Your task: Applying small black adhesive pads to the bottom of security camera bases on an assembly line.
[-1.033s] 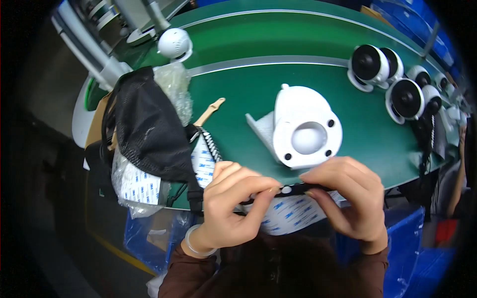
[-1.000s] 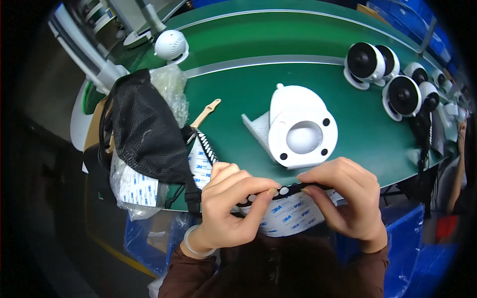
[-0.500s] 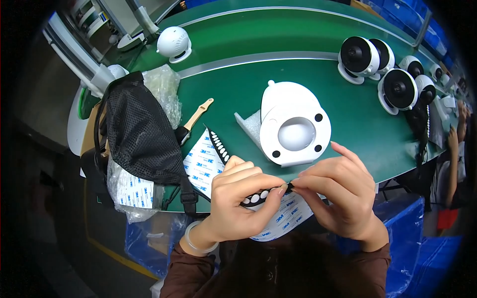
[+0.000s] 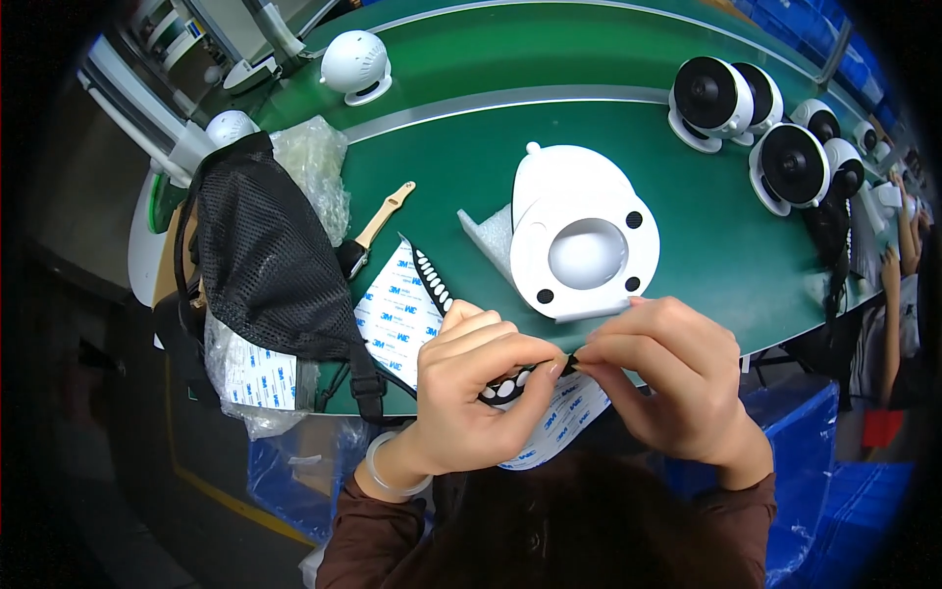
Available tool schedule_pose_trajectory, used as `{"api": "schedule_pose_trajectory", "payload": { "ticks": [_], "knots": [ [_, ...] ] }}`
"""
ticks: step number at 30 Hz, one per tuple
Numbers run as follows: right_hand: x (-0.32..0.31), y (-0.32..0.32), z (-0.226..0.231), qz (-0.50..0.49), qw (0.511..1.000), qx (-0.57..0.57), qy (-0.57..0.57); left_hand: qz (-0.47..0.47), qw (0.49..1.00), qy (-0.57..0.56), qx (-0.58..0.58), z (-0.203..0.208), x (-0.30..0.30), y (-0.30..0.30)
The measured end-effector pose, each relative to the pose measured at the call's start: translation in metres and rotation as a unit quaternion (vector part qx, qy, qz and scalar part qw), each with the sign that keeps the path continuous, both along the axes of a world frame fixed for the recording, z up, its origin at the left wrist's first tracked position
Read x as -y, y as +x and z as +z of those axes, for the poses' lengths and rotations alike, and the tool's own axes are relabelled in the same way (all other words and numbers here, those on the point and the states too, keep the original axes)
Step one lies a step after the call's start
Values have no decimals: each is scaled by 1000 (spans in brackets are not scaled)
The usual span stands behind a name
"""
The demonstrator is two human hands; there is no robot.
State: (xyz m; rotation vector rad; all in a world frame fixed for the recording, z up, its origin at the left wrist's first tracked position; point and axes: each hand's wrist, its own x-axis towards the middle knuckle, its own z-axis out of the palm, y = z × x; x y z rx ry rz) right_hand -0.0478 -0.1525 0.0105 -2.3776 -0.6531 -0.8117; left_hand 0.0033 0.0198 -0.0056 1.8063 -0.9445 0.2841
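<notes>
My left hand (image 4: 481, 393) pinches a sheet of adhesive foam pads (image 4: 559, 422), black with punched white circles on one side and white backing with blue print on the other. Thumb and index finger of my right hand (image 4: 677, 383) are closed at the sheet's edge on a tiny black piece, probably a foam pad, mostly hidden by the fingertips. Just beyond my hands a white rounded device (image 4: 574, 177) lies with its ring-shaped base up, three black round pads on that base. A foam block (image 4: 491, 240) shows beside it.
Left of my hands lie a printed backing sheet (image 4: 397, 304), a watch with a tan strap (image 4: 388, 211), a black mesh bag (image 4: 275, 255) and bubble wrap (image 4: 314, 162). White devices with black round fronts (image 4: 706, 93) stand far right; a white one (image 4: 355, 67) stands far left.
The raised finger of my right hand has come down toward its other fingers. Both hands keep their pinch at the sheet's edge. The whole view has shifted slightly.
</notes>
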Motion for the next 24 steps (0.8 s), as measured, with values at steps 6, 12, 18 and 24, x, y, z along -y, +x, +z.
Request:
{"api": "schedule_pose_trajectory", "payload": {
  "ticks": [6, 12, 18, 24],
  "knots": [
    [1, 8, 3, 45, 999, -8, -1, 4, 1000, -5, -6, 1, -1, 1],
    [0, 11, 5, 29, 999, -7, -12, 10, 1000, -5, -12, 3, -1, 4],
    [0, 10, 20, 46, 998, -34, 14, 33, 999, -5, -21, -1, -6, 8],
    [-4, 39, 28, -54, 996, 5, 69, 42, 996, -24, -80, -14, 8, 10]
  ]
}}
